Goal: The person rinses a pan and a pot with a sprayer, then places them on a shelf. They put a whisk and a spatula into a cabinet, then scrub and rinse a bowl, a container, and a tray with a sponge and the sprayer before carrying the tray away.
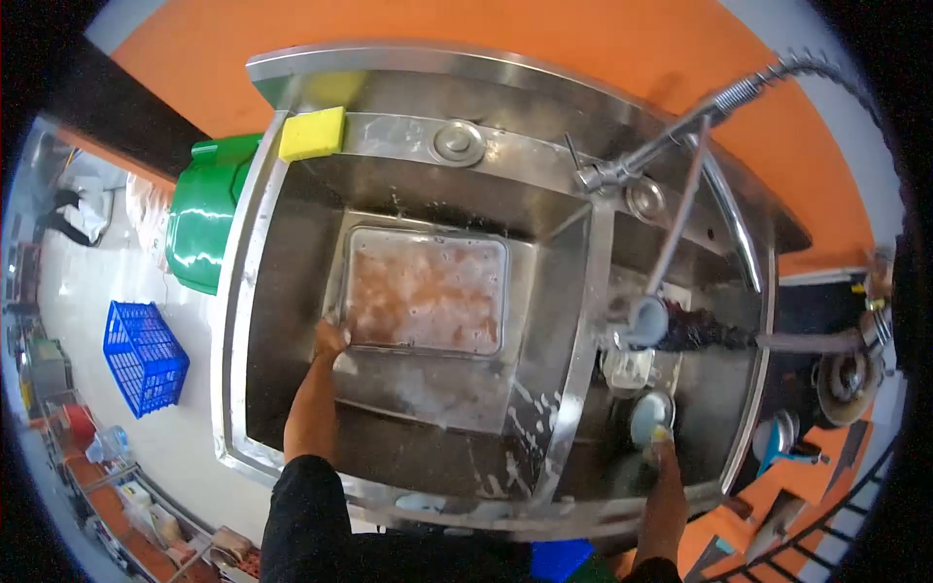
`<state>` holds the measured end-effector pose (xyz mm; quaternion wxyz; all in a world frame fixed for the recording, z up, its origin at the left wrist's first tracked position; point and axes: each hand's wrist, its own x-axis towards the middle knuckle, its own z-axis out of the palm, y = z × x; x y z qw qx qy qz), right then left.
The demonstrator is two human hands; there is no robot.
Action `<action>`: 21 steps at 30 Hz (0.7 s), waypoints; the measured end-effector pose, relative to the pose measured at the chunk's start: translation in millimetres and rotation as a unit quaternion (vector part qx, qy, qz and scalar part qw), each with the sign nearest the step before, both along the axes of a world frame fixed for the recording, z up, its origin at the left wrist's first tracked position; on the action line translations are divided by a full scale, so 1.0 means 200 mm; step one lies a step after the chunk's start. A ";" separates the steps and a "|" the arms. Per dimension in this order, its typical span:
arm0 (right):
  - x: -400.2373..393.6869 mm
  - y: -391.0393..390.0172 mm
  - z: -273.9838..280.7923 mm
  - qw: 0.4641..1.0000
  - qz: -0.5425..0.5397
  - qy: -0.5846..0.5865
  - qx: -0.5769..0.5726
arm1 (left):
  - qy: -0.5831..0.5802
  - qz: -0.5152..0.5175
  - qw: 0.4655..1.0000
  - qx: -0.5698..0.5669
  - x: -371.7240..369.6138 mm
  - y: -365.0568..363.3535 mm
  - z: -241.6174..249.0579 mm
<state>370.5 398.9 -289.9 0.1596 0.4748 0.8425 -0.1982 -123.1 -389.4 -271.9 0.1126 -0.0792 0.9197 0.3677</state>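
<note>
In the large sink basin lies a rectangular clear tray [428,291] with cloudy, reddish-brown liquid or residue in it. My left hand [332,338] is closed on the tray's lower left edge, the fingertips partly hidden by the rim. In the smaller right basin, my right hand [663,449] grips a small round bowl [652,418] by its near edge. A bit of yellow shows at those fingers, too small to name. Just beyond the bowl sits a pale container [630,369], and a grey spray head [645,321] hangs above it.
A yellow sponge [312,134] rests on the sink's back left ledge. The faucet [607,175] and its hose rise behind the divider [573,389]. Left of the sink are a green bin [209,219] and a blue crate [146,358] on the floor. Pans [844,387] stand at the right.
</note>
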 end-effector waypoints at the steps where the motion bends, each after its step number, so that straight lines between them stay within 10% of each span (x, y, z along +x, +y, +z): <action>1: 0.01 -0.02 0.03 1.000 -0.008 0.012 0.000 | 0.018 -0.032 0.998 -0.051 0.03 0.01 0.11; 7: 0.08 0.10 -0.13 0.996 -0.036 0.080 -0.020 | 0.023 -0.044 0.998 0.043 0.16 -0.05 0.67; 13: 0.13 0.33 -0.63 0.931 0.305 -0.051 0.197 | 0.087 -0.018 0.995 0.054 0.30 0.07 1.23; 17: 0.11 0.11 -0.58 0.973 0.137 -0.186 0.009 | 0.122 0.010 0.992 -0.021 0.36 -0.21 1.02; 21: 0.06 0.01 -0.67 0.973 0.082 -0.211 -0.037 | 0.134 -0.005 0.981 -0.144 0.49 0.26 1.54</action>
